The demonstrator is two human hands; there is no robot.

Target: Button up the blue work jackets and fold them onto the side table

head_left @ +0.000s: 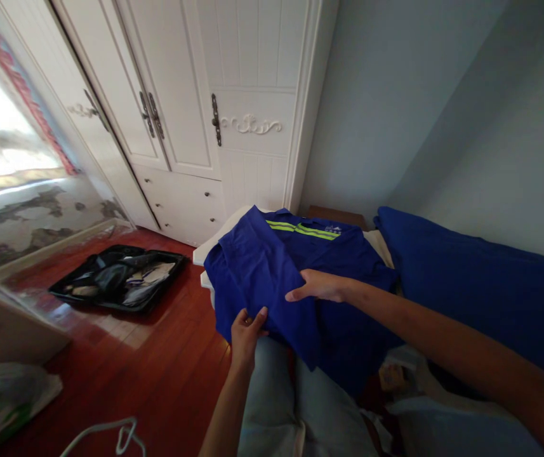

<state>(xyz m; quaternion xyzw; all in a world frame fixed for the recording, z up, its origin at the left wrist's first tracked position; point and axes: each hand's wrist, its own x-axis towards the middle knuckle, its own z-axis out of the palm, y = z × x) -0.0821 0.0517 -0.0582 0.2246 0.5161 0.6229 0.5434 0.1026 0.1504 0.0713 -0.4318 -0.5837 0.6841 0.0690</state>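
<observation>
A blue shirt [348, 254] with yellow-green stripes and a small white logo near its collar lies spread over a white surface [226, 230]. One blue part of the cloth is folded over toward the left and hangs down at the front. My left hand [249, 327] pinches the lower left edge of that part between thumb and fingers. Farther right, my right hand [318, 285] grips the right edge of the same part, thumb on top and its other fingers partly hidden.
An open black suitcase [118, 278] with clothes lies on the red wooden floor [157, 381]. Behind stands a white wardrobe [257, 82]. A blue pillow or cushion [481, 279] is at the right. A plastic bag [9, 400] and a white hanger [105, 426] are lower left.
</observation>
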